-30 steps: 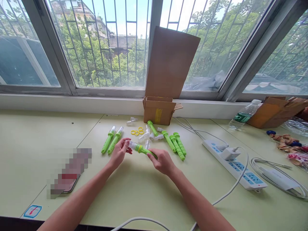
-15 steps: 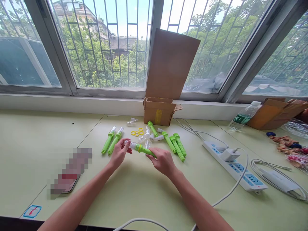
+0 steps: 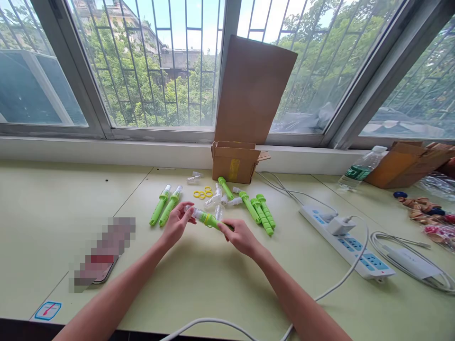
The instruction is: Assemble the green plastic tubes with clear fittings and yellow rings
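- holding green plastic tube (image 3: 210,220) above tabletop (image 3: 202,284), pinching its clear tip (image 3: 198,214) with left hand (image 3: 177,223), clasping its green end with right hand (image 3: 240,237)
- might slip or come apart if either grip slackens
- could scatter 4 yellow rings (image 3: 199,194) if swung forward
- just beyond, blocking forward reach: clear plastic pieces (image 3: 213,201), then cardboard box (image 3: 231,163)

A slim lime-green plastic tube (image 3: 213,221) has a yellow ring (image 3: 206,217); a long white plastic power strip (image 3: 350,249) has blue socket panels (image 3: 374,260).
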Motion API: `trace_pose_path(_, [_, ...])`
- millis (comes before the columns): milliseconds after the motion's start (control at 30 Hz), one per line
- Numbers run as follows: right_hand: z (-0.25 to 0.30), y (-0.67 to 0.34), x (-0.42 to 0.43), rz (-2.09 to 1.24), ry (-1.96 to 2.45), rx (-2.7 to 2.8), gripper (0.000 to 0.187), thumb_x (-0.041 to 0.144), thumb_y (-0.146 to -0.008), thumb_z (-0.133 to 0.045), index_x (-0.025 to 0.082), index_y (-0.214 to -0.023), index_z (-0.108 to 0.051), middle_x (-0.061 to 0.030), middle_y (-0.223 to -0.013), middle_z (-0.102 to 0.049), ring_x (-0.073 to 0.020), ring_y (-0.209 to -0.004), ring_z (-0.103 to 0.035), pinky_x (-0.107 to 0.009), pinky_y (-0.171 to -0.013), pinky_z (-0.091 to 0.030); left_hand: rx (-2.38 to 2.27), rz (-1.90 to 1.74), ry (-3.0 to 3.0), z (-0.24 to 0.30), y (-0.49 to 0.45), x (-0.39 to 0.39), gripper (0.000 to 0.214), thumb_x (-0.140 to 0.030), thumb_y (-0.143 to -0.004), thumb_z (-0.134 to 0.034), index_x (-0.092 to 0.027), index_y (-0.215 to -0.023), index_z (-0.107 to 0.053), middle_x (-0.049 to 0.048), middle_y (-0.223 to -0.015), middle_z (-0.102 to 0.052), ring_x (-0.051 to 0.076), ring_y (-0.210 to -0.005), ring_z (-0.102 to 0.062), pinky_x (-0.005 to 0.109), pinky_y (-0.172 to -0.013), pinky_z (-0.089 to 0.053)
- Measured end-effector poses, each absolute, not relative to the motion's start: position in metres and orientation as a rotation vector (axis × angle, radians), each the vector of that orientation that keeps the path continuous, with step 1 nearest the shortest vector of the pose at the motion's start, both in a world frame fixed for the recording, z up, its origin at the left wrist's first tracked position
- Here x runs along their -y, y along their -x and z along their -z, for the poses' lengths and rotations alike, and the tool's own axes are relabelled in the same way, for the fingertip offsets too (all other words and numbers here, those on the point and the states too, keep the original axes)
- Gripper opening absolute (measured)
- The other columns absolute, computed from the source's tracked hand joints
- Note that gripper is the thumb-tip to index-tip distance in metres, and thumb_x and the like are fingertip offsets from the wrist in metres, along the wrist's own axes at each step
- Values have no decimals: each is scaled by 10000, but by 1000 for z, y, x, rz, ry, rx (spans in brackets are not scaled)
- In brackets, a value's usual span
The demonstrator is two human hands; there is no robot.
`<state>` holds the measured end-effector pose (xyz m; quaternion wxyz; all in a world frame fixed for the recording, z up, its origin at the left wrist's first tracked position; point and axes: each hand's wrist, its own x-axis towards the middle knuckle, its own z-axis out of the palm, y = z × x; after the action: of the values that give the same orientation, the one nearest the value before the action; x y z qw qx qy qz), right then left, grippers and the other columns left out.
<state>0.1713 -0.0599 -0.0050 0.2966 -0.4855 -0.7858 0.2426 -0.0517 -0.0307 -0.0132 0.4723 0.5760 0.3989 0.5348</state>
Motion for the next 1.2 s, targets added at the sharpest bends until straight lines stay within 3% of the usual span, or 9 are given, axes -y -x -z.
trace_pose_path(133, [11,-171,62,-113,1277,2149,255,396,-885,-504,206,-895,-673,-42,-718,-668,-162,-612,-560,-255,-562,-349,-1001,-1314,-1396,14,49,31,375,-462,-833,-552,-153,-1046,-554,13,-755,-589,140,-627,-629,323,-651,-576])
trace_pose_path(333, [15,-174,60,337,1203,2213,278,352,-899,-514,184,-1060,-666,-86,-792,-671,-202,-740,-582,-284,-621,-351,-1002,-1266,-1341,18,48,27,399,-536,-845,-483,-147,-898,-554,-15,-621,-533,104,-492,-545,246,-463,-515])
trace_pose_path(667, [12,-172,62,412,1149,2260,270,336,-892,-520,161,-1027,-674,-50,-709,-652,-154,-614,-528,-283,-551,-269,-1005,-1268,-1390,17,50,27,321,-467,-863,-478,-156,-806,-533,-39,-586,-480,81,-447,-492,220,-438,-471])
trace_pose_path(867, [4,-168,68,56,1268,2203,267,373,-891,-502,188,-957,-682,-40,-708,-640,-142,-599,-508,-261,-540,-260,-967,-1243,-1451,16,53,25,304,-454,-877,-464,-158,-848,-530,-15,-672,-538,94,-513,-544,242,-520,-492])
trace_pose_path(1033, [-2,-170,64,-673,1314,2082,376,461,-881,-479,174,-674,-607,30,-513,-442,-95,-478,-337,-245,-481,-221,-954,-1215,-1515,17,53,27,287,-440,-886,-463,-160,-856,-519,-20,-681,-530,94,-534,-548,235,-539,-472])
trace_pose_path(1200, [-5,-181,55,-1215,1248,1897,458,551,-811,-538,163,-567,-517,36,-475,-400,-86,-455,-325,-237,-451,-237,-932,-1182,-1552,20,51,29,273,-434,-891,-462,-165,-904,-504,-17,-726,-543,101,-562,-574,247,-569,-481])
